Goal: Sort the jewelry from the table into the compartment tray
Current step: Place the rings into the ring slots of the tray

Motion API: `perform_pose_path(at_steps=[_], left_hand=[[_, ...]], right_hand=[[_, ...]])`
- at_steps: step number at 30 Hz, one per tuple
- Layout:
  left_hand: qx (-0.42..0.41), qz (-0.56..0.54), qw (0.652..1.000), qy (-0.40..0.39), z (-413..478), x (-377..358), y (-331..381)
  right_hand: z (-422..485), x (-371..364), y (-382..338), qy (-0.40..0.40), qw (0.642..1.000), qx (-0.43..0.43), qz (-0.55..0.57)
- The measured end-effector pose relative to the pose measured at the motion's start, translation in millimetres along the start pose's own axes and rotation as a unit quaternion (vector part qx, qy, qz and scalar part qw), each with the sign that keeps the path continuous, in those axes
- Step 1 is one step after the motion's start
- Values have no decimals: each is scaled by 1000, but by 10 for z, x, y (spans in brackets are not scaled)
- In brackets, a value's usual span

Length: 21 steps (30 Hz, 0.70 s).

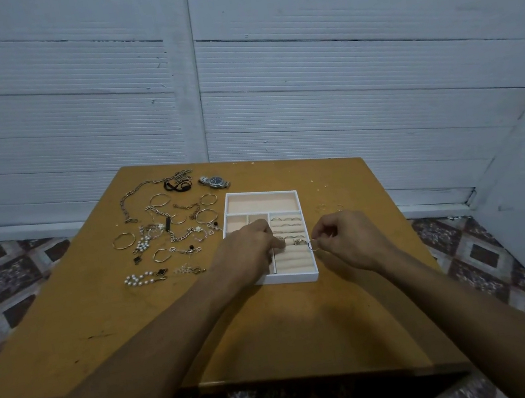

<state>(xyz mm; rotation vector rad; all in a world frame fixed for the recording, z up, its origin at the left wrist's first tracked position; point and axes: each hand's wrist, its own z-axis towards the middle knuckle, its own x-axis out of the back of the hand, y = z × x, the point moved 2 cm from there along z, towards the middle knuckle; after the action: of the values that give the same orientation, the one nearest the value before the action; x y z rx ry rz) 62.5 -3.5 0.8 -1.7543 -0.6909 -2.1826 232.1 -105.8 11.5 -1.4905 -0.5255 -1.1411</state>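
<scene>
Pinching a thin silver ring (312, 245) between thumb and forefinger, the right grip (347, 236) is just beside the right rim of the white, beige-lined compartment tray (302, 277) on the ochre wooden desk (102, 329). The left grip (249, 253) lies curled over the tray's padded ring rolls (295, 256), where several slotted rings (292, 220) sit; whether it holds one, I cannot tell. Metal chains (135, 192), round bangles (124, 241), a white pearl bracelet (142, 278) and a steel wristwatch (215, 181) lie left of the tray.

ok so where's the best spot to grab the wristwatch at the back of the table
Probably from above, pinching the wristwatch case by its near and far edges. It lies dial up, and the band seems to run out left and right, leaving those two edges bare.
</scene>
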Motion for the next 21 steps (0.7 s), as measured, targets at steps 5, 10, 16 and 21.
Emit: perform_pose_path(at_steps=[5,10,16,21], left_hand=[[5,5,1000,-7,-43,-23,48],[8,20,1000,-15,-44,-31,54],[0,24,1000,-11,-59,-4,57],[-8,15,1000,-3,-115,62,-18]], right_hand=[[-13,-25,-57,16,1000,-7,-4],[-26,-19,-115,31,999,-10,-12],[-38,-75,-123,60,998,-11,-30],[-54,-159,-192,87,991,22,-95]])
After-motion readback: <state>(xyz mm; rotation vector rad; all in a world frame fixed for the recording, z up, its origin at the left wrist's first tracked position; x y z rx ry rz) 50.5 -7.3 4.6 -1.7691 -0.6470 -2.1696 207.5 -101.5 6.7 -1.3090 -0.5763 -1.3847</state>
